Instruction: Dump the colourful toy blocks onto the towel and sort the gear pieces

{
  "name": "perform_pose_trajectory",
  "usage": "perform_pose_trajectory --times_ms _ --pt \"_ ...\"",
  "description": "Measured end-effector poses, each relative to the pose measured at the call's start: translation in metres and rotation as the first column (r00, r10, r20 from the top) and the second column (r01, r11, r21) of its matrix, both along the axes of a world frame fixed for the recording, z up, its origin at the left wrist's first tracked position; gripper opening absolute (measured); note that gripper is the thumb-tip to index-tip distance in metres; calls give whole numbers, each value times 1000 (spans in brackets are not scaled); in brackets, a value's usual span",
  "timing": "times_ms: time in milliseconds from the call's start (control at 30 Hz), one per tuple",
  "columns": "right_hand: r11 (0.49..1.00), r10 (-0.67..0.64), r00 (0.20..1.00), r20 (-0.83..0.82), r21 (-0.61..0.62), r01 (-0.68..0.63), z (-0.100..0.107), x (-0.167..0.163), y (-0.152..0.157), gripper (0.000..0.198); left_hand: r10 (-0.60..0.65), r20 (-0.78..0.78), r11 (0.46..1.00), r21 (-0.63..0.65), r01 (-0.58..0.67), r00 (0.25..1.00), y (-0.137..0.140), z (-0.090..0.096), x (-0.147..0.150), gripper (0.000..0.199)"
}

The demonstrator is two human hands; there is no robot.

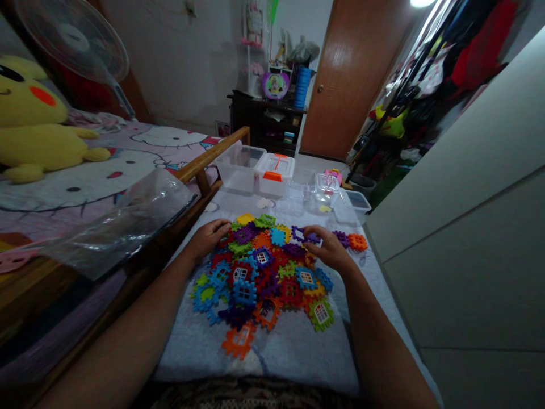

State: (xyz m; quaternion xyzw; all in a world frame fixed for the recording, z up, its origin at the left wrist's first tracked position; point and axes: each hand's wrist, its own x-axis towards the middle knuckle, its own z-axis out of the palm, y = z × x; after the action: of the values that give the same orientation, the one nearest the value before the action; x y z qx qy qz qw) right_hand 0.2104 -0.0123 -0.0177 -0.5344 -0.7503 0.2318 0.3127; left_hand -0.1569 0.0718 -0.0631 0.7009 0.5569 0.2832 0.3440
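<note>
A heap of colourful plastic interlocking building blocks (pixel 272 258) with toothed edges lies on the cloth-covered table in front of me. Several blocks have small white window inserts, such as the green window block (pixel 321 313) at the near right. My left hand (pixel 210 237) rests at the far left edge of the heap, fingers stretched out against the blocks. At the far right edge is my right hand (pixel 327 245), its thumb and fingers apart around a purple block (pixel 313 237); no firm grip shows. An orange block (pixel 239 341) lies nearest my body.
Behind the heap stand clear plastic boxes, one (pixel 276 173) with orange latches. A wooden bed rail (pixel 213 154) and a clear plastic bag (pixel 128 221) border the left side. A white cabinet (pixel 468 227) closes in on the right.
</note>
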Motion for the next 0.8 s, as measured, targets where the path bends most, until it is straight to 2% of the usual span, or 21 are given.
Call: perform_pose_trajectory --times_ms 100,200,300,400,600,800 --pt "962 -251 956 155 149 228 -5 12 12 30 -1 -2 1000 16 1 1000 -2 1 1 65" --pt "935 -352 858 374 185 303 -9 19 21 38 5 4 999 38 -5 1000 -3 2 1 61" --pt "940 -329 768 550 113 321 -10 22 23 40 15 5 999 32 -15 1000 -4 3 1 61" --pt "950 -253 728 637 22 311 -9 22 22 42 12 8 1000 18 -12 1000 -4 2 0 62" --pt "963 -204 740 641 -3 269 -6 19 30 48 -6 16 1000 12 6 1000 -4 3 1 62" --pt "964 -146 726 672 -69 257 -12 14 43 51 9 22 1000 -17 -9 1000 -6 6 1 64"
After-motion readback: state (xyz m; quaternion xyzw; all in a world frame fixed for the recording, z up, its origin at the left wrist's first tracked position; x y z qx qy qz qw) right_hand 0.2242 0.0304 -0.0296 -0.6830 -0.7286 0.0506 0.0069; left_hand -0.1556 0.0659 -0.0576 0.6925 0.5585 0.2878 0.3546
